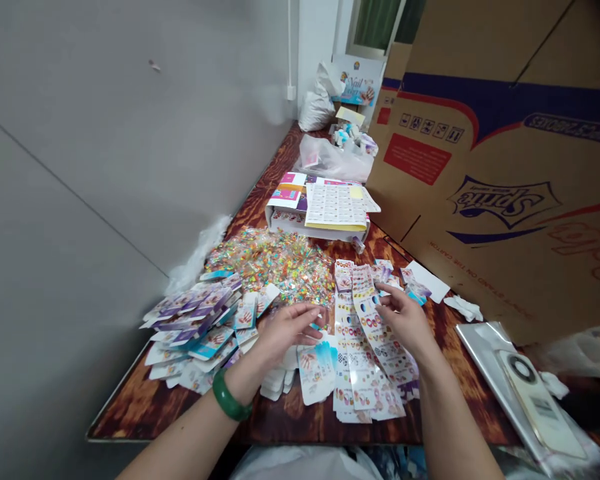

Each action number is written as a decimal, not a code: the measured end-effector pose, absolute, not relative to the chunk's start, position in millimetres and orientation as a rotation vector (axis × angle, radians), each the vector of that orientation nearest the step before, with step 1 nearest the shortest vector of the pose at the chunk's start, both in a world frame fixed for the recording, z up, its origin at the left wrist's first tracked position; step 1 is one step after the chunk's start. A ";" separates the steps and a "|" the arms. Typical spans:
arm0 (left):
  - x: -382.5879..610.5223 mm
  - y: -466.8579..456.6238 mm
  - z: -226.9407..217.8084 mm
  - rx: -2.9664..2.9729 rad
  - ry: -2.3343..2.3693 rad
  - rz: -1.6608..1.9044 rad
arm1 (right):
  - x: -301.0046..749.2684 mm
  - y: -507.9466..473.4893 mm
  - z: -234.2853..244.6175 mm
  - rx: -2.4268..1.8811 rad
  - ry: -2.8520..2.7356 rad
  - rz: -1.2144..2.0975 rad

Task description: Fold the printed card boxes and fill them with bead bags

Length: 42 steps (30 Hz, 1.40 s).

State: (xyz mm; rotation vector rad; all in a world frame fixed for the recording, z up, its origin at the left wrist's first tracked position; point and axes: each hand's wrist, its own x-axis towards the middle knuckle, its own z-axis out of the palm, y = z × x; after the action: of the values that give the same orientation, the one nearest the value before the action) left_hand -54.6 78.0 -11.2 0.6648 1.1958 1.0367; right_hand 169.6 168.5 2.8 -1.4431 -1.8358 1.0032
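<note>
My left hand (293,328), with a green bangle on its wrist, hovers over pale blue and white printed cards (316,373). Its fingers are stretched out and apart; a small clear patch by the fingertips is too faint to name. My right hand (404,317) has its thumb and fingers apart at the right edge of a long printed sticker sheet (373,330). That sheet lies curved on top of a pile of similar sheets (345,373). Beyond my left hand spreads a heap of small clear packets with colourful bits (275,263).
Stacked purple and blue cards (205,320) lie at left. A white box (285,223) with printed sheets on it stands farther back, before plastic bags (335,157). A large carton (485,167) rises at right. A phone (535,400) lies on clear plastic; a grey wall (105,167) borders the left.
</note>
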 end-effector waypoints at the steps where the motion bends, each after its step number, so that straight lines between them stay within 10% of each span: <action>1: -50.5 77.9 -7.1 0.698 1.198 1.060 | 169.6 164.0 10.8 -1.334 -1.814 1.072; 15: -30.1 67.0 59.7 1.221 1.182 1.371 | 135.7 128.5 79.7 -0.893 -2.185 0.828; 42: -77.2 55.0 59.3 1.605 1.378 1.378 | 88.4 134.1 78.3 -0.890 -1.819 1.387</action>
State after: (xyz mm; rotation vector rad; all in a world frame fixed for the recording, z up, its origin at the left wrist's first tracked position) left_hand -77.2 55.0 59.3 1.6050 1.3782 1.3783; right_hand 88.4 134.1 78.3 -0.8897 -1.8195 1.3868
